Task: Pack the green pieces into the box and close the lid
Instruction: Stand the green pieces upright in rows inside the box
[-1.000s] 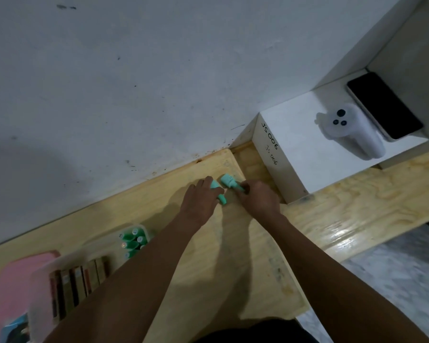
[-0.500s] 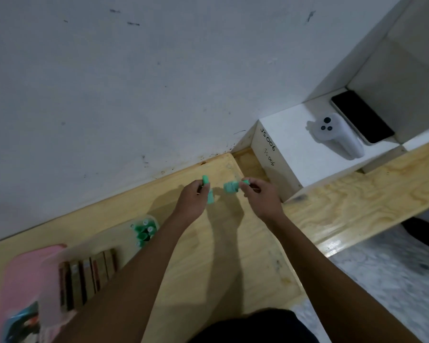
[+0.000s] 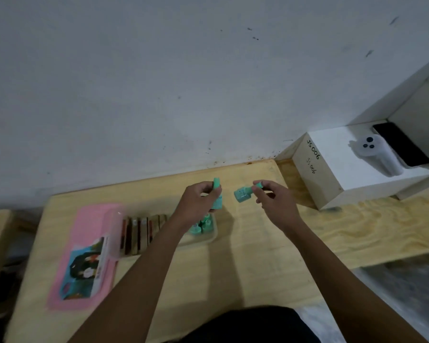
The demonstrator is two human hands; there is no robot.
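My left hand is shut on an upright green piece held just above the clear plastic box. My right hand pinches a second green piece by its thin end, to the right of the box and above the table. Several green pieces stand in the box's right end, partly hidden by my left wrist. The box's left part holds a row of brown and dark pieces. Its pink lid with a picture lies open to the left.
The wooden table runs along a white wall. A white block marked JS006 stands at the right with a white device and a dark phone on it. Floor shows at lower right.
Both hands lifted the green pieces off the table near the white block and carried them left; my left hand now hovers over the box. The camera view swung left.
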